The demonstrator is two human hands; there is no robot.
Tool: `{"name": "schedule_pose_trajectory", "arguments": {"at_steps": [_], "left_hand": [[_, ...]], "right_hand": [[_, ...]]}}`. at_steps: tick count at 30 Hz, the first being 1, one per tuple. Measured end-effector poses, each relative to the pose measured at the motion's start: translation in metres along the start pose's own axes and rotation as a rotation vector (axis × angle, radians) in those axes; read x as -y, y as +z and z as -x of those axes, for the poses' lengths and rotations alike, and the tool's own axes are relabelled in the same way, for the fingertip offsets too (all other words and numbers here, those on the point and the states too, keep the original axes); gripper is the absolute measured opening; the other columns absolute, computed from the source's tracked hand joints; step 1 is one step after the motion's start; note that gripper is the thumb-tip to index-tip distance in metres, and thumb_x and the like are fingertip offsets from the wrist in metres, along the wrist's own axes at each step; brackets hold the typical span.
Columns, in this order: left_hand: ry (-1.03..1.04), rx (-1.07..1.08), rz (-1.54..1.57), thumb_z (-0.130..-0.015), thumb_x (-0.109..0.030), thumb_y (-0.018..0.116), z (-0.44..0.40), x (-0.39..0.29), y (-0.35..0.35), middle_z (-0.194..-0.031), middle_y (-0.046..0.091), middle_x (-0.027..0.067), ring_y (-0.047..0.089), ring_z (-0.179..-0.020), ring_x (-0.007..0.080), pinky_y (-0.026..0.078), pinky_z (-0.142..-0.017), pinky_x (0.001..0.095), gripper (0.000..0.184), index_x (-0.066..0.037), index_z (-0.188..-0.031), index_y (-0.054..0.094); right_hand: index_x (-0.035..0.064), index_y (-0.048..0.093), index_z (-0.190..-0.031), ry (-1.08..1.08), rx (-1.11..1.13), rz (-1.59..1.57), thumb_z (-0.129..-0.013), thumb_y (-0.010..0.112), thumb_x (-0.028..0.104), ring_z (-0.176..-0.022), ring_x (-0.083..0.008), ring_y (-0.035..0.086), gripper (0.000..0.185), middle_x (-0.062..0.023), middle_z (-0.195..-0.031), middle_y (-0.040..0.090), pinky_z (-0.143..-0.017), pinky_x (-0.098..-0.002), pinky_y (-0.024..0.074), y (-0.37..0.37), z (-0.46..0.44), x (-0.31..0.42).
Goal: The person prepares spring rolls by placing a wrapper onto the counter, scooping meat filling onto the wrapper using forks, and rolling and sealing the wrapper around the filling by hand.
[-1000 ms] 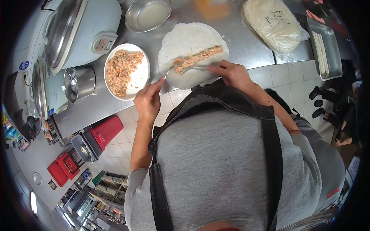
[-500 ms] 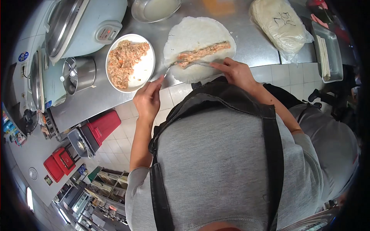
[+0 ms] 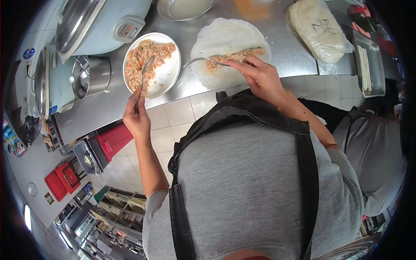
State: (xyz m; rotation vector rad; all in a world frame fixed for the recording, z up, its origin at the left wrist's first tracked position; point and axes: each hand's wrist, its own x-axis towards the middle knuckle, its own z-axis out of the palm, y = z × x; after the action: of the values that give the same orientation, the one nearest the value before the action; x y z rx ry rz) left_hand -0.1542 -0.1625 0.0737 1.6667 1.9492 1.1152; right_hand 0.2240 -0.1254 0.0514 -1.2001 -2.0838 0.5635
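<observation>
My left hand is closed around the handle of a metal spoon. The spoon's bowl rests on the orange-flecked minced filling, which is heaped on a white plate. My right hand pinches a slim curved metal utensil, a fork or spoon seen edge-on. Its far end points left, just past the edge of a round white wrapper sheet. Along the lower half of that sheet lies a strip of the same filling, partly hidden by my right fingers.
A light-blue rice cooker and a steel pot stand on the left. Behind is a metal bowl. A plastic bag of pale sheets and a tray of white strips are at right. Another person stands nearby.
My left hand has moved left with the spoon, from the wrapper to the plate's filling. My right hand has shifted slightly, lifting its utensil's end off the filling strip toward the left.
</observation>
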Motion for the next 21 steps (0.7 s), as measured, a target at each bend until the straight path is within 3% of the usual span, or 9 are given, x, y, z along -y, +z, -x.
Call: {"name": "schedule_pose_trajectory", "arguments": {"at_steps": [3, 4, 7, 8, 12, 15, 18, 21], "left_hand": [[0.064, -0.052, -0.497, -0.095, -0.002, 0.067, 0.006, 0.018, -0.006, -0.106, 0.078, 0.0126, 0.075, -0.089, 0.0247, 0.057, -0.077, 0.0353, 0.026, -0.009, -0.118, 0.076], [0.109, -0.113, -0.386, -0.093, -0.001, 0.068, 0.005, 0.014, -0.006, -0.104, 0.077, 0.0137, 0.074, -0.09, 0.0336, 0.057, -0.076, 0.0398, 0.028, -0.013, -0.116, 0.077], [0.16, -0.112, -0.281, -0.091, -0.001, 0.068, 0.003, -0.008, 0.007, -0.101, 0.076, 0.014, 0.073, -0.088, 0.0336, 0.057, -0.075, 0.0409, 0.031, -0.017, -0.117, 0.077], [0.264, -0.097, -0.332, -0.09, 0.0, 0.069, 0.002, -0.012, 0.011, -0.102, 0.076, 0.0142, 0.073, -0.086, 0.0347, 0.057, -0.073, 0.0415, 0.033, -0.017, -0.116, 0.077], [0.252, -0.164, -0.43, -0.09, 0.001, 0.068, 0.002, -0.001, 0.009, -0.098, 0.076, 0.0124, 0.07, -0.08, 0.0345, 0.055, -0.069, 0.0417, 0.035, -0.019, -0.118, 0.077], [0.26, -0.262, -0.396, -0.091, 0.001, 0.067, 0.003, 0.009, -0.004, -0.103, 0.077, 0.01, 0.07, -0.075, 0.0302, 0.054, -0.067, 0.0372, 0.031, -0.013, -0.118, 0.076], [0.22, -0.158, -0.565, -0.092, 0.001, 0.067, 0.005, 0.023, -0.002, -0.104, 0.077, 0.0113, 0.069, -0.072, 0.0278, 0.053, -0.065, 0.0358, 0.028, -0.009, -0.116, 0.075], [0.209, -0.324, -0.414, -0.093, 0.0, 0.066, 0.004, 0.016, 0.003, -0.104, 0.077, 0.011, 0.069, -0.074, 0.029, 0.053, -0.066, 0.038, 0.027, -0.009, -0.116, 0.075]], "right_hand": [[0.0243, 0.068, -0.135, -0.002, 0.061, 0.055, -0.082, 0.064, -0.006, -0.073, -0.0265, 0.063, 0.061, -0.0066, -0.086, 0.057, -0.065, -0.0379, 0.0552, 0.005, 0.01, -0.005], [0.0253, 0.069, -0.134, 0.005, 0.085, 0.09, -0.081, 0.063, -0.005, -0.074, -0.0271, 0.064, 0.061, -0.0062, -0.086, 0.058, -0.065, -0.039, 0.0562, 0.005, 0.015, -0.012], [0.0232, 0.069, -0.133, 0.041, 0.157, 0.125, -0.081, 0.063, -0.004, -0.074, -0.0281, 0.064, 0.059, -0.007, -0.087, 0.057, -0.067, -0.0397, 0.0567, 0.006, 0.031, -0.019], [0.0228, 0.069, -0.134, 0.026, 0.145, 0.153, -0.081, 0.063, -0.004, -0.075, -0.0279, 0.065, 0.06, -0.007, -0.087, 0.058, -0.068, -0.0396, 0.0568, 0.007, 0.03, -0.02], [0.0225, 0.069, -0.133, -0.036, 0.061, 0.275, -0.079, 0.064, -0.003, -0.077, -0.0269, 0.066, 0.061, -0.0069, -0.089, 0.058, -0.069, -0.0392, 0.0569, 0.01, 0.022, -0.024], [0.0234, 0.071, -0.132, -0.076, 0.032, 0.372, -0.078, 0.064, -0.002, -0.078, -0.0265, 0.066, 0.06, -0.007, -0.09, 0.058, -0.068, -0.0385, 0.0563, 0.007, 0.018, -0.037], [0.0243, 0.072, -0.131, -0.083, 0.047, 0.404, -0.078, 0.064, -0.001, -0.078, -0.0266, 0.066, 0.059, -0.0074, -0.091, 0.058, -0.068, -0.0388, 0.0558, -0.001, 0.024, -0.044], [0.0243, 0.071, -0.132, -0.054, 0.043, 0.44, -0.078, 0.063, -0.003, -0.074, -0.0261, 0.063, 0.061, -0.0066, -0.088, 0.056, -0.067, -0.0388, 0.0554, -0.017, 0.034, -0.052]]}}
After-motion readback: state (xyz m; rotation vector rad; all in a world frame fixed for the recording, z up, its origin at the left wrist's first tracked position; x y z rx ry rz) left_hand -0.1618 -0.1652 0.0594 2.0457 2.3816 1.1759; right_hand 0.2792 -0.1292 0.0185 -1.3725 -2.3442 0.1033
